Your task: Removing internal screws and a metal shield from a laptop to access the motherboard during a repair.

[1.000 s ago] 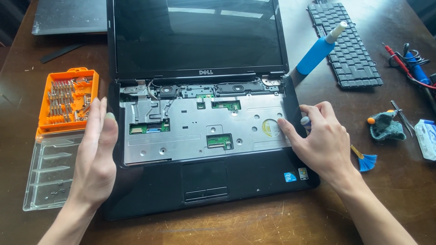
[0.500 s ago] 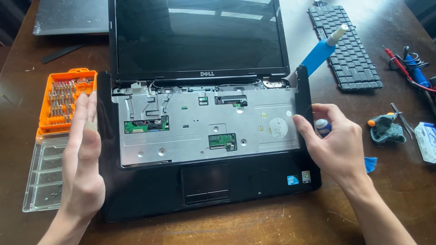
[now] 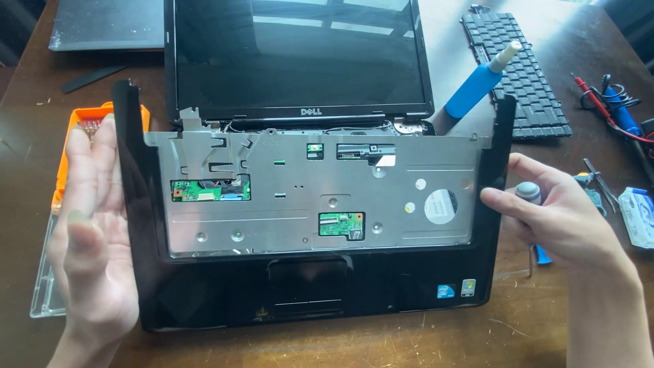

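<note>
A black laptop stands open with its dark screen [image 3: 300,54] upright. Its black palmrest cover [image 3: 306,293], with a bare silver metal plate [image 3: 300,197] and small green boards, is tilted up at the rear, away from the base. My left hand [image 3: 92,238] presses flat, fingers straight, against the cover's left edge. My right hand [image 3: 565,218] touches the cover's right edge with its fingertips and holds a small screwdriver [image 3: 528,192] with a grey cap, whose blue part shows below the palm.
An orange bit case [image 3: 68,150] and its clear lid [image 3: 44,272] lie left of my left hand. A blue tube [image 3: 477,83], a removed keyboard [image 3: 528,75], red and blue probes [image 3: 613,102] and a white packet [image 3: 640,215] lie to the right.
The palmrest cover has lifted at its rear edge and tilted toward me. Both hands have risen with it and stayed at its two sides.
</note>
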